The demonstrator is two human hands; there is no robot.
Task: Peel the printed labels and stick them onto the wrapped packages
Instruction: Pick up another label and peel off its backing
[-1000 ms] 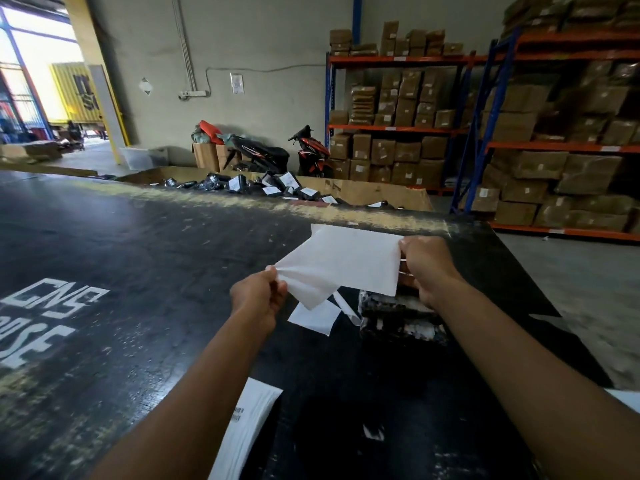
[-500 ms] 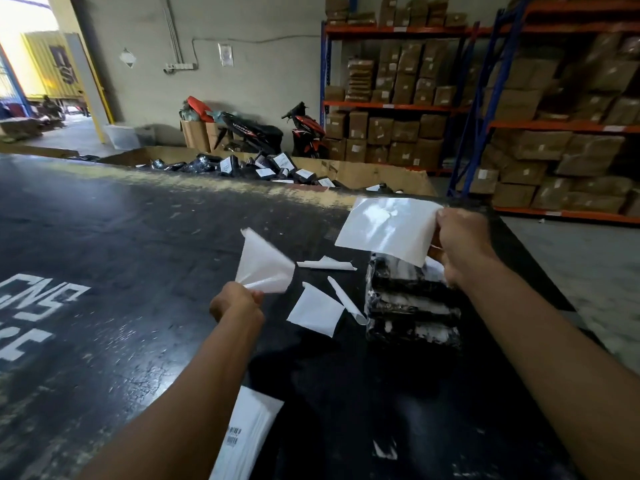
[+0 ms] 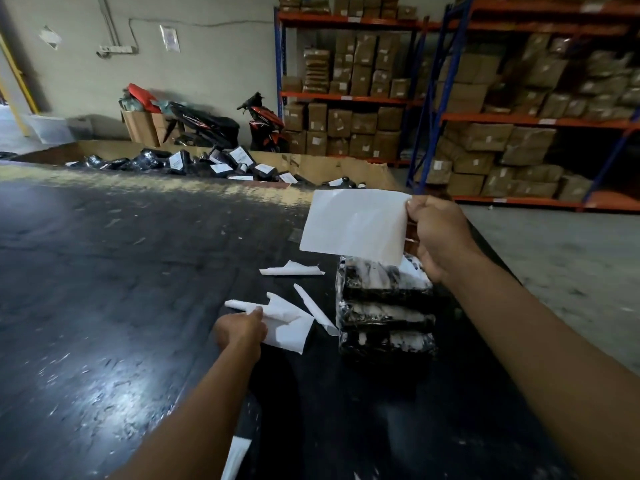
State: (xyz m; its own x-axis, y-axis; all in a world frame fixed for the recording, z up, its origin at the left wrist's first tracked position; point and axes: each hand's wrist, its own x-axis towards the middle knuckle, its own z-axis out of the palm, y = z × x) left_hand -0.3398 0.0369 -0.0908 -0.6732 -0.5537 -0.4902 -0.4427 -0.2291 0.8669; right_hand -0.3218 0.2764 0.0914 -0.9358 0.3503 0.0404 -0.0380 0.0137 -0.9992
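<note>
My right hand [image 3: 437, 236] pinches the right edge of a peeled white label [image 3: 353, 225], held flat in the air above a stack of black wrapped packages [image 3: 384, 306] on the black table [image 3: 121, 289]. My left hand [image 3: 239, 330] is down at the table and holds a curled white backing sheet [image 3: 266, 308] that lies over another backing sheet [image 3: 289, 332]. Two more rolled backing strips [image 3: 292, 270] lie left of the stack.
A stack of printed labels [image 3: 235, 457] lies at the near edge between my arms. Beyond the table's far edge a cardboard bin [image 3: 311, 164] holds several labelled black packages. Shelves of brown boxes [image 3: 485, 98] stand at the right, scooters at the back wall.
The label and its backing came apart. My left hand carried the backing down to the table beside the other scraps. My right hand moved the label over the package stack.
</note>
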